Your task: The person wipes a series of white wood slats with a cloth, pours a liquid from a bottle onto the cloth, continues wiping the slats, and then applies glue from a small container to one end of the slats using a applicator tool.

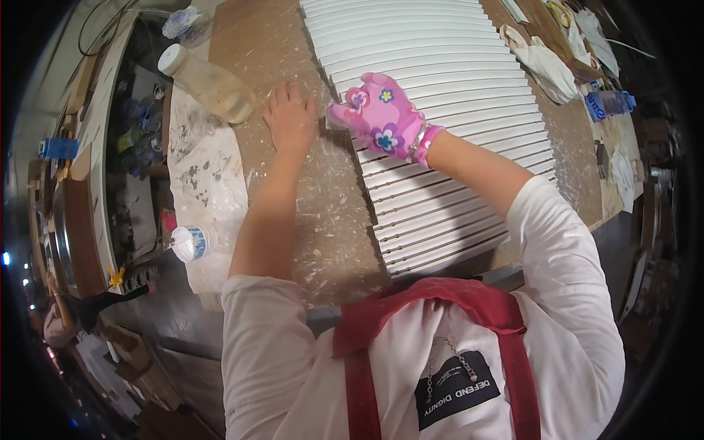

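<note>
My left hand (pixel 290 117) is bare and lies palm down on the brown, paint-speckled board (pixel 323 213), fingers stretched out and holding nothing. Just to its right my right hand (pixel 381 117), in a pink flowered glove, is closed over the left ends of a row of white slats (pixel 440 81). A pale, blurred bit shows at its fingertips; I cannot make out what it is. The slats lie side by side across the board, and the nearer ones show small notches or marks along their edges. A cloudy plastic bottle (pixel 209 84) with a white cap lies left of my left hand.
On the left edge, a stained white sheet (pixel 209 169) carries a white and blue plastic cup (pixel 192 243). White gloves (pixel 543 62) and a blue-labelled clear bottle (pixel 610 104) lie at the right. Another person's arm (pixel 62 312) shows at the far left.
</note>
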Tool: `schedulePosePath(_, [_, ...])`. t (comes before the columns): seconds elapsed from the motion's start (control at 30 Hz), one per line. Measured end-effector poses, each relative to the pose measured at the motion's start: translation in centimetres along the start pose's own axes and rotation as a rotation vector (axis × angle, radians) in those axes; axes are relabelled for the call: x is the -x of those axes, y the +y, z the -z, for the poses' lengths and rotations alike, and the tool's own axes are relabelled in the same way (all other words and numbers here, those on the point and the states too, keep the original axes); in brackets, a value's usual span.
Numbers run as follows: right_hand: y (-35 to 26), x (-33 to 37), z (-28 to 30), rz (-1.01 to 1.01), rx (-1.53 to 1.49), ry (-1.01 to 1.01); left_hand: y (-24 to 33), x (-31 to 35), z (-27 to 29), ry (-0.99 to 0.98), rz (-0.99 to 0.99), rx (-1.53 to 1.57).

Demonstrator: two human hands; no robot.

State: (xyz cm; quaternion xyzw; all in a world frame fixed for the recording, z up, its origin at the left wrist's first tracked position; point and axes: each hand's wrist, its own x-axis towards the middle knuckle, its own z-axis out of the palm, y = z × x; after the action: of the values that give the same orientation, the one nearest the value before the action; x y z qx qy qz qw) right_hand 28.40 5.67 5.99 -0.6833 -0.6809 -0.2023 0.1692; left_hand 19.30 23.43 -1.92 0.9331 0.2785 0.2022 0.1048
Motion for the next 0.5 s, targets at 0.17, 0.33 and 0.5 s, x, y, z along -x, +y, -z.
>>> schedulePosePath(0.17, [1.7, -1.3, 1.2, -0.236, 0.094, -0.186, 0.5, -0.1, -0.1, -0.011, 0.002, -0.049])
schedulePosePath(0.33, [0.4, 2.7, 0.2, -0.143, 0.084, -0.013, 0.0, 0.1, 0.0, -0.036, 0.004, -0.043])
schedulePosePath(0.5, [16.2, 16.6, 9.1, -0.791, 0.363, -0.225, 1.2, -0.3, 0.3, 0.011, -0.068, -0.018])
